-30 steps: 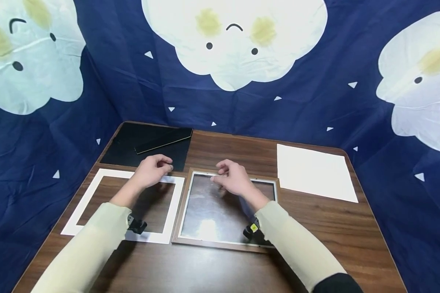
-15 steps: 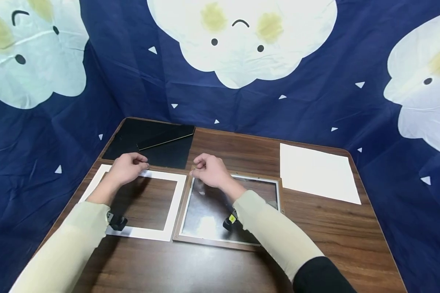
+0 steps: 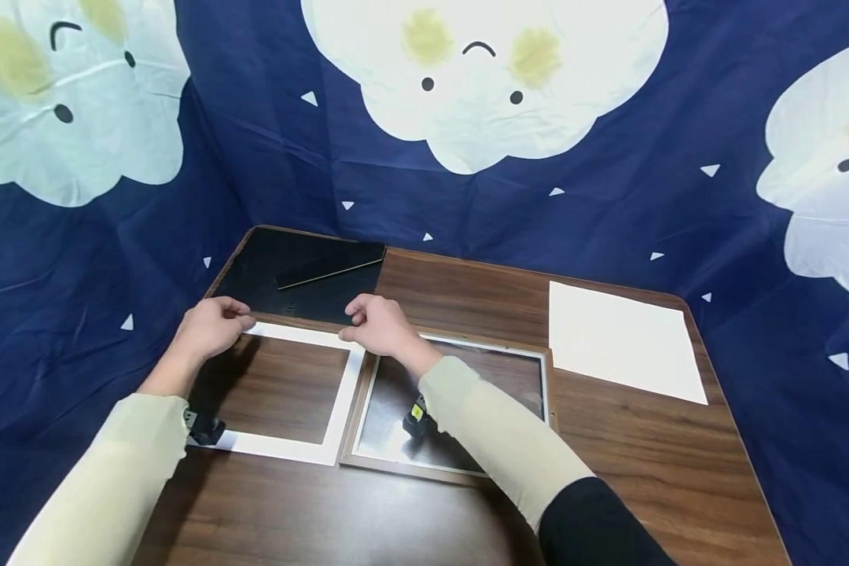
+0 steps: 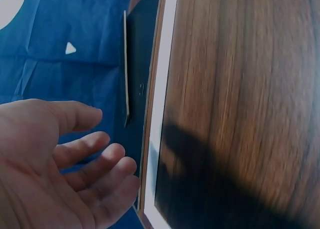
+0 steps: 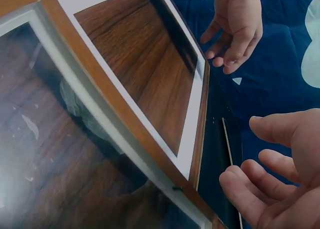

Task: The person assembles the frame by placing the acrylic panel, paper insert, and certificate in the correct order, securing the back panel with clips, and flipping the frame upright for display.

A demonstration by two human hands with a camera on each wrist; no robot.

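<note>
A white rectangular mat (image 3: pixel 276 446) with a cut-out middle lies on the table, its right side against a brown frame (image 3: pixel 424 472) that holds a clear pane (image 3: pixel 396 417). Above the mat's far left edge is my left hand (image 3: pixel 208 328); in the left wrist view its fingers (image 4: pixel 112 154) are loosely bent and hold nothing. My right hand (image 3: pixel 378 324) hovers over the mat's far right corner beside the frame. In the right wrist view that hand (image 5: pixel 280 169) has relaxed, empty fingers, and the left hand (image 5: pixel 237 26) shows beyond the mat (image 5: pixel 192 119).
On the far left of the table lies a black board (image 3: pixel 255 263) with a narrow black strip (image 3: pixel 328 266) across it. A white sheet (image 3: pixel 622 342) lies at the far right. Blue cloth (image 3: pixel 502 204) with cloud shapes stands behind the table.
Both hands have moved left: the right from over the pane to the mat's far right corner, the left along the mat's far edge. The head view has shifted slightly.
</note>
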